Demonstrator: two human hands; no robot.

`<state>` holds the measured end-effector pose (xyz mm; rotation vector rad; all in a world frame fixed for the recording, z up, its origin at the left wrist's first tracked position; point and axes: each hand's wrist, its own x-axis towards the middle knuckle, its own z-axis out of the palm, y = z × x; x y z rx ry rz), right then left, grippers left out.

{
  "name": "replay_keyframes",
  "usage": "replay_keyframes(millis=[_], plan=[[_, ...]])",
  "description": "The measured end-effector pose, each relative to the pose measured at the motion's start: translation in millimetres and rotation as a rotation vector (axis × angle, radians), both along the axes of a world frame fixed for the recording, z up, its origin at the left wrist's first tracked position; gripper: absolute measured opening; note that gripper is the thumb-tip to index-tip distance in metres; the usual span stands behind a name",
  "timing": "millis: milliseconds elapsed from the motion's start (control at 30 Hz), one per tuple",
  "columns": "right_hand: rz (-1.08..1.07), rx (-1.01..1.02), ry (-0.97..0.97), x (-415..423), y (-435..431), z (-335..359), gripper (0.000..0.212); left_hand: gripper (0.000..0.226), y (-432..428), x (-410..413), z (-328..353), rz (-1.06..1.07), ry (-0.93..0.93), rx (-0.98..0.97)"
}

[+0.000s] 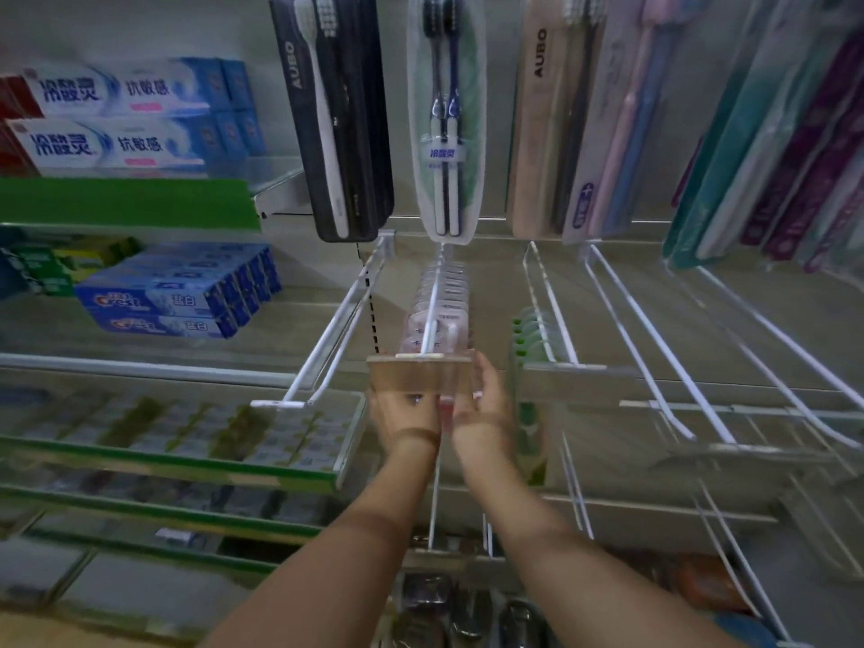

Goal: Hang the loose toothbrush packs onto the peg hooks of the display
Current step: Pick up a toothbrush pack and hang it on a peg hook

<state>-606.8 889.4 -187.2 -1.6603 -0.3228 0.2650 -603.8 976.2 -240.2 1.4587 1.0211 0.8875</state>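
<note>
A white peg hook juts toward me at the centre, loaded with several clear toothbrush packs with pink tops. Its clear price-label plate fronts the tip. Both hands are raised just under that tip. My left hand shows blurred through the plate, and whether its fingers grip anything is unclear. My right hand curls its fingers round a clear pack with a red spot, held upright between the two hands below the plate.
Empty white peg hooks stand to the left and right. A hook with green packs is beside my right hand. Hung toothbrush packs fill the row above. Toothpaste boxes sit on shelves at left.
</note>
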Motion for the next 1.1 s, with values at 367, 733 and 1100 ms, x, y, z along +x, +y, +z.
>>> replay_keyframes(millis=[367, 733, 1100], plan=[[-0.486, -0.038, -0.198, 0.6, -80.8, -12.9, 0.017, 0.014, -89.8, -28.8, 56.2, -0.176, -0.024, 0.061], [-0.144, 0.153, 0.054, 55.7, -56.1, -27.8, 0.061, 0.048, -101.8, 14.8, 50.1, -0.564, 0.032, -0.169], [-0.059, 0.275, 0.025, 75.8, -52.2, -14.8, 0.022, 0.045, -97.7, 20.8, 61.3, -0.59, 0.043, -0.078]])
